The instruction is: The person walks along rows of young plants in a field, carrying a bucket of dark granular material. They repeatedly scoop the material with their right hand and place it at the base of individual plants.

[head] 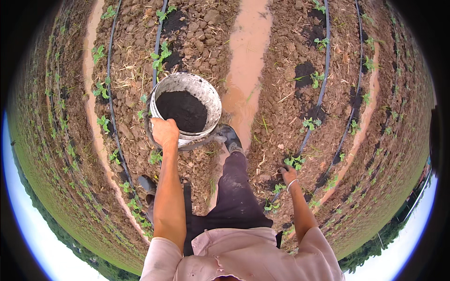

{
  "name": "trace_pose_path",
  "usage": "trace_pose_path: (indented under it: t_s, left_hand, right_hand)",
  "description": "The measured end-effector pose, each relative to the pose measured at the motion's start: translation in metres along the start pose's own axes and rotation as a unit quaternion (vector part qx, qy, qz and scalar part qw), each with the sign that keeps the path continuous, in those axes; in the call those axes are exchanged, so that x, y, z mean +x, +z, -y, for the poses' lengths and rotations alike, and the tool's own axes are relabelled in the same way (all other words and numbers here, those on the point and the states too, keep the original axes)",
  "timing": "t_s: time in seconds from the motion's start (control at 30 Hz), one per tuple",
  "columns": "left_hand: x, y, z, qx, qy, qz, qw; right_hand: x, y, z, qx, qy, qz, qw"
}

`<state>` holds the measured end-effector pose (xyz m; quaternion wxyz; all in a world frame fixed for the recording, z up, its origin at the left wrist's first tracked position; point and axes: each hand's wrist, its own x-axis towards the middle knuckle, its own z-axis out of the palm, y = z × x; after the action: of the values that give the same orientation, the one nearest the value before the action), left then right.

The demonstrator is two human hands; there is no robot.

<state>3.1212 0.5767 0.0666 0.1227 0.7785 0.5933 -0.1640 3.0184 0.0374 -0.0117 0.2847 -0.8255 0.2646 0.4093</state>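
Note:
My left hand (165, 132) grips the near rim of a white plastic bucket (207, 91) with dirty walls. Dark, soil-like material (182, 111) lies in the bucket, and a strap hangs around its outside. To the right, my right hand (287, 173) reaches low over the soil bed beside a small leafy seedling (295, 161). Its fingertips look dark, and a pale band circles the wrist. Whether those fingers hold anything is hard to see. A dark patch of material (270, 184) lies on the soil close to that hand.
A muddy water furrow (248, 52) runs between the beds, with my boot (230, 137) at its edge. Black drip hoses (323, 80) follow the rows of seedlings. Dark patches (304, 74) lie beside several plants. Another boot (147, 183) stands at the left bed.

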Motion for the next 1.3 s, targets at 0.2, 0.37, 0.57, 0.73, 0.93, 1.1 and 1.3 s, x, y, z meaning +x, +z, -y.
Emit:
trace_pose_path:
  t_s: [0.2, 0.37, 0.57, 0.73, 0.93, 1.1, 1.3]
  left_hand:
    - [0.033, -0.001, 0.065, 0.002, 0.003, -0.019, 1.000]
    - [0.043, 0.003, 0.081, -0.007, -0.010, 0.002, 1.000]
    - [0.054, 0.005, 0.092, -0.028, -0.003, 0.014, 1.000]
    - [0.046, -0.004, 0.108, -0.051, -0.041, -0.002, 0.998]
    - [0.041, 0.021, 0.114, -0.078, -0.044, 0.021, 0.996]
    - [0.039, -0.020, 0.060, -0.082, -0.065, 0.023, 0.994]
    - [0.057, -0.060, -0.002, -0.092, -0.082, 0.010, 0.992]
  right_hand:
    - [-0.077, -0.057, -0.057, 0.221, 0.193, 0.026, 0.956]
    - [-0.138, -0.067, -0.058, 0.196, 0.272, 0.034, 0.941]
    - [-0.116, -0.082, 0.029, 0.098, 0.158, 0.102, 0.977]
    - [-0.074, -0.118, 0.145, 0.110, 0.098, 0.072, 0.986]
    - [0.057, -0.197, 0.203, -0.083, -0.012, 0.037, 0.996]
    - [0.122, -0.215, 0.404, -0.295, -0.231, -0.025, 0.927]
    - [0.118, -0.223, 0.574, -0.166, -0.283, -0.078, 0.941]
